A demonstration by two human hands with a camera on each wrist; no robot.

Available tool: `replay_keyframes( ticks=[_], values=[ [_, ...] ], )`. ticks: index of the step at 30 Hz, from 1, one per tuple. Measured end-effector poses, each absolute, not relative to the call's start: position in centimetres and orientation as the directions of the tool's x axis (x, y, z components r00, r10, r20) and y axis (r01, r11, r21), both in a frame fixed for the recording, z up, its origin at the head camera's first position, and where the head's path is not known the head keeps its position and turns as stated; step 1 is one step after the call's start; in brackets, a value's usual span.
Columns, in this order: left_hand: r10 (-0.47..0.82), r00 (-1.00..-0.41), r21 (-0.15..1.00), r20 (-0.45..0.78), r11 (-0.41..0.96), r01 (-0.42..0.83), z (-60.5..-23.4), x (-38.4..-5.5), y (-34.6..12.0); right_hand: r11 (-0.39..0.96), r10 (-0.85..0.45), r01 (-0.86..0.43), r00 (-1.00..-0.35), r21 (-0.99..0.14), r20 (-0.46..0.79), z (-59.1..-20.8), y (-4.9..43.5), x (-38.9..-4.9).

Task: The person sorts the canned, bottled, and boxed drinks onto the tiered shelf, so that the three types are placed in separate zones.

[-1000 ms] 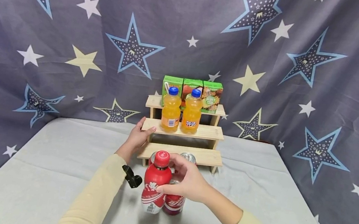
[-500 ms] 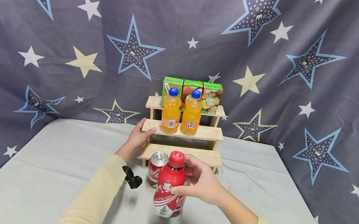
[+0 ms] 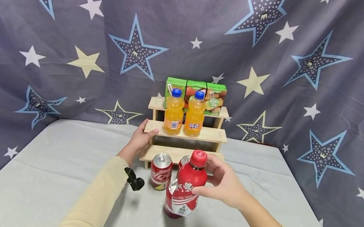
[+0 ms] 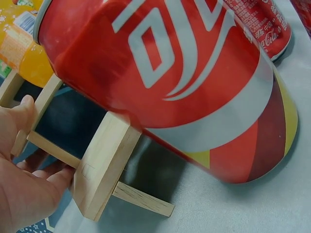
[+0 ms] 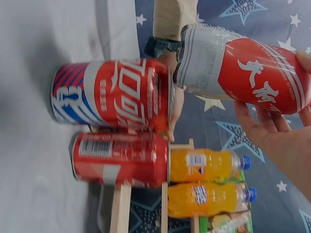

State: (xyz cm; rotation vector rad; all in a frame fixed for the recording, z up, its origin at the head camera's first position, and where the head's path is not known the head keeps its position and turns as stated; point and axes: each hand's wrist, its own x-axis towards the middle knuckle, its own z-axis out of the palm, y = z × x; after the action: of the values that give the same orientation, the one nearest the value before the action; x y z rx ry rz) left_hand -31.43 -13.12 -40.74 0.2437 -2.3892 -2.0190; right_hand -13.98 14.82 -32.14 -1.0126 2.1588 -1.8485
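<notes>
My right hand (image 3: pixel 228 184) holds a red bottle (image 3: pixel 191 182) with a red cap and white base, fingers round its side. It is raised off the table, in front of the red cans in the head view; the right wrist view shows the bottle (image 5: pixel 243 68) lifted higher than the cans. My left hand (image 3: pixel 138 138) grips the left end of the middle step of a wooden three-step shelf (image 3: pixel 213 134), thumb on top. Three red cans stand before the shelf: a left can (image 3: pixel 161 174), a right can (image 3: pixel 183 161) and a front can (image 3: pixel 169 204), the latter two partly hidden by the bottle.
Two orange drink bottles, a left one (image 3: pixel 173 114) and a right one (image 3: pixel 195 117), stand on the middle step. Several green drink cartons (image 3: pixel 215 98) line the top step. A star-patterned cloth (image 3: pixel 194 19) hangs behind the pale table (image 3: pixel 39 171).
My right hand has carried the red bottle to the right, past the front can. The left can has come into full view. My left hand has stayed on the shelf.
</notes>
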Motion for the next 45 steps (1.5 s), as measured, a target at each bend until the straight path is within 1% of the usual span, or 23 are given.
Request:
replay_keyframes(
  ticks=[4,12,16,26,35,45],
  values=[
    [-0.118,-0.988,0.981,-0.097,0.158,-0.115,-40.7,-31.5,-13.2,0.042,-0.527,-0.415,-0.782,-0.909,0.332,-31.9,16.0,-14.1],
    [-0.113,-0.988,0.982,-0.102,0.150,-0.118,-40.5,-31.3,-13.0,0.115,-0.437,-0.402,-0.842,-0.908,0.318,-31.7,18.1,-14.5],
    [-0.113,-0.989,0.983,-0.097,0.148,-0.113,-40.5,-31.2,-13.0,0.116,-0.391,-0.400,-0.860,-0.909,0.328,-31.7,18.9,-15.0],
    [-0.114,-0.988,0.974,-0.109,0.187,-0.129,-40.6,-31.2,-13.3,0.176,-0.241,-0.390,-0.907,-0.904,0.344,-31.7,20.1,-16.3],
    [-0.110,-0.989,0.979,-0.096,0.168,-0.114,-40.3,-31.1,-13.1,0.295,-0.081,-0.391,-0.919,-0.872,0.385,-32.3,20.7,-18.1],
    [-0.128,-0.989,0.976,-0.077,0.191,-0.101,-41.1,-31.5,-13.2,0.398,0.009,-0.297,-0.945,-0.868,0.328,-32.3,20.7,-20.4]
  ],
)
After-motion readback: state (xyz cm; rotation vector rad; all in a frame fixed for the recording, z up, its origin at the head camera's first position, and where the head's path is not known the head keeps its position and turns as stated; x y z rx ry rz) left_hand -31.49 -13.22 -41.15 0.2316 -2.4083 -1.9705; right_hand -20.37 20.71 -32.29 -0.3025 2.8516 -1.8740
